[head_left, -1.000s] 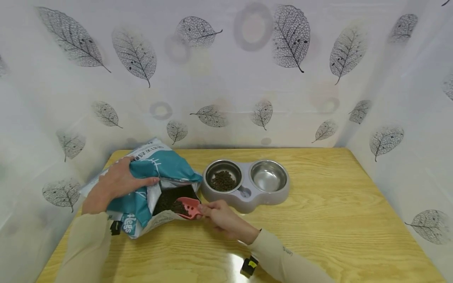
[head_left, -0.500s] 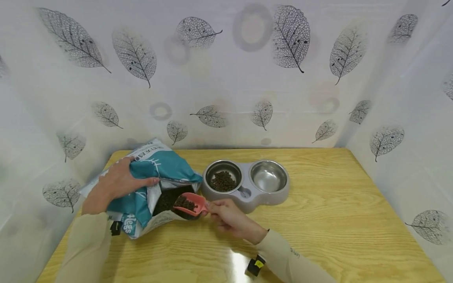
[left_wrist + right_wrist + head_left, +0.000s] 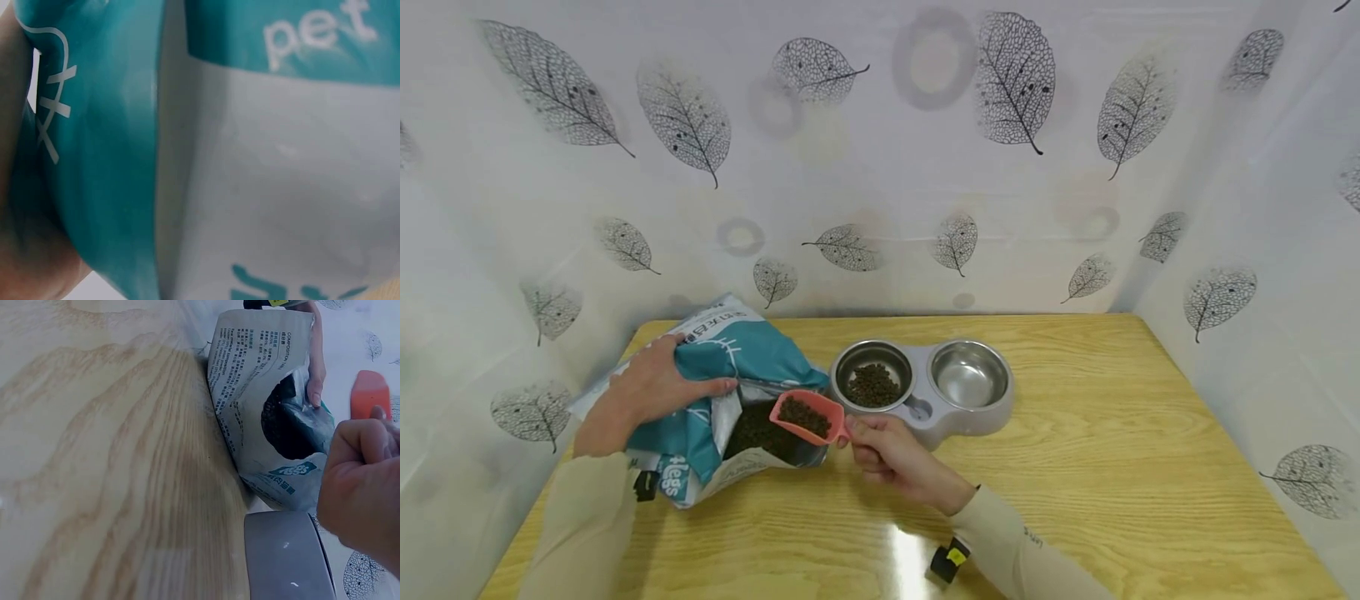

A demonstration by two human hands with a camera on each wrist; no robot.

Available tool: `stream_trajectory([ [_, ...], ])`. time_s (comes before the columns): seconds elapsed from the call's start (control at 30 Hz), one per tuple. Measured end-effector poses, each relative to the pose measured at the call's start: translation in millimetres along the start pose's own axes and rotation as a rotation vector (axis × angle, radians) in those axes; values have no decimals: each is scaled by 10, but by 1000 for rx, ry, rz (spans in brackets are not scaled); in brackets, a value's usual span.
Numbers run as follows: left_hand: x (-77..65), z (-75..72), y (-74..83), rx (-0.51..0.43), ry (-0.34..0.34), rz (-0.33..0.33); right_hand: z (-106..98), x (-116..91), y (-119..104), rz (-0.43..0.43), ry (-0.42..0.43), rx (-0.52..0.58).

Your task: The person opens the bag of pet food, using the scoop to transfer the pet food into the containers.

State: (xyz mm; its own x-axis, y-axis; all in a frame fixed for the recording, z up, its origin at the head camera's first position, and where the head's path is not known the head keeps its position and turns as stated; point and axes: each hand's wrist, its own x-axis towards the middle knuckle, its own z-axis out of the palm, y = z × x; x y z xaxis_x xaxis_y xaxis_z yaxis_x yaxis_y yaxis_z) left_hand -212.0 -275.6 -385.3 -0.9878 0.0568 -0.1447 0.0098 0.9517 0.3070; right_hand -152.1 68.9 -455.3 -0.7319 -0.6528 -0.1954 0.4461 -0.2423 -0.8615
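Observation:
A pink scoop (image 3: 836, 414), loaded with brown kibble (image 3: 803, 415), is held just above the mouth of a teal and white pet food bag (image 3: 767, 354). My right hand (image 3: 904, 460) grips its handle; the right wrist view shows the scoop (image 3: 370, 394) lifted clear of the opening. The bag lies on its side at the table's left, with dark kibble inside. My left hand (image 3: 651, 385) holds the bag's upper side, thumb at the edge of the opening. Bag folds (image 3: 112, 156) fill most of the left wrist view.
Right of the bag stands a grey double feeder (image 3: 977, 423). Its left steel bowl (image 3: 883, 348) contains some kibble; the right steel bowl (image 3: 967, 375) is bare. The wooden table (image 3: 1112, 467) runs back to a leaf-print curtain (image 3: 880, 167).
My right hand has raised the scoop from inside the bag, up and slightly right, and levelled it with kibble in it. My left hand and the bag have stayed put.

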Motion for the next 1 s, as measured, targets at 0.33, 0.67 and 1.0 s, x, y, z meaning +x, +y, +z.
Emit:
stream_trajectory([
  [0.33, -15, -12, 9, 2, -8, -3, -64, -35, -99, -77, -50, 63],
  [0.67, -23, -18, 14, 1, -1, 7, -230, -81, -233, -162, 207, -76],
  [1.0, -20, -18, 12, 12, -4, -5, -392, -79, -367, -260, 646, -725],
])
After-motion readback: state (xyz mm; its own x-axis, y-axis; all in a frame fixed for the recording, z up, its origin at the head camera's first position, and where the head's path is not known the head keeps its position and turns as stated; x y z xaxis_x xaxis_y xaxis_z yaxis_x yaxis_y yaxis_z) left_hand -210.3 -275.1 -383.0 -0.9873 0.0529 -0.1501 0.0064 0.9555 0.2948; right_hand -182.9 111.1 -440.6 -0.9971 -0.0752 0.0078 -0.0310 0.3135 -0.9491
